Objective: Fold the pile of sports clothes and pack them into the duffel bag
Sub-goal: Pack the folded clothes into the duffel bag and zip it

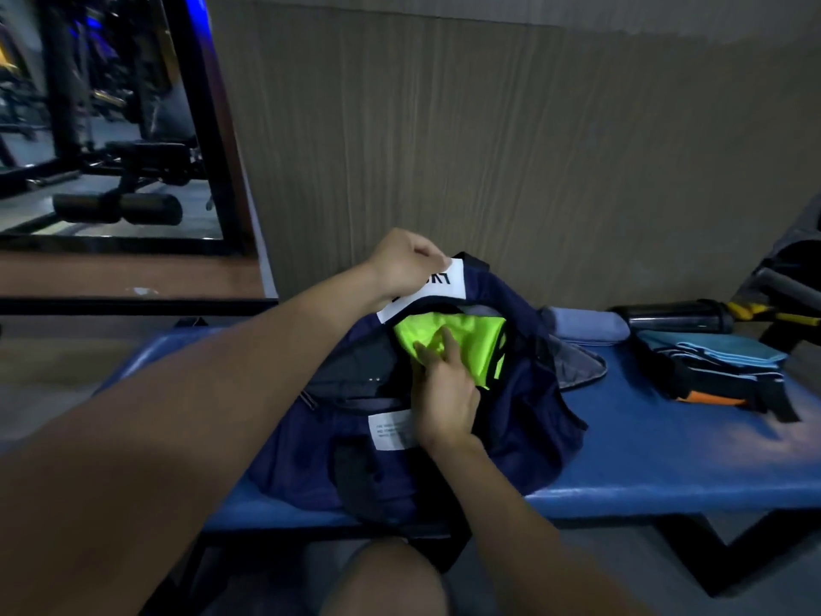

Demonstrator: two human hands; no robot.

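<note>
Holding the duffel bag open is what your left hand is doing: its fingers and thumb are curled in a pinch on the white lettered panel at the far rim of the bag's mouth, lifting that flap up and away from you. Just on your side of that pinch, inside the bag's opening, lies the neon green garment, spread roughly along the length of the bag, with a dark pocket lining to its left. Your right hand comes in from the near rim of the bag, fingers fairly straight and laid on the green cloth, pressing it down rather than gripping it; the fingertips sit near the garment's middle. So the garment lies between your two hands, beyond the right hand and below the left, and the right hand is plainly the nearer one for tucking it deeper. To the right of the bag, well apart on the same blue bench, waits a stack of folded clothes in blues and black with an orange edge, and behind that a dark bottle lying on its side; these, I judge, still need packing, and the right hand is again the closer one
</note>
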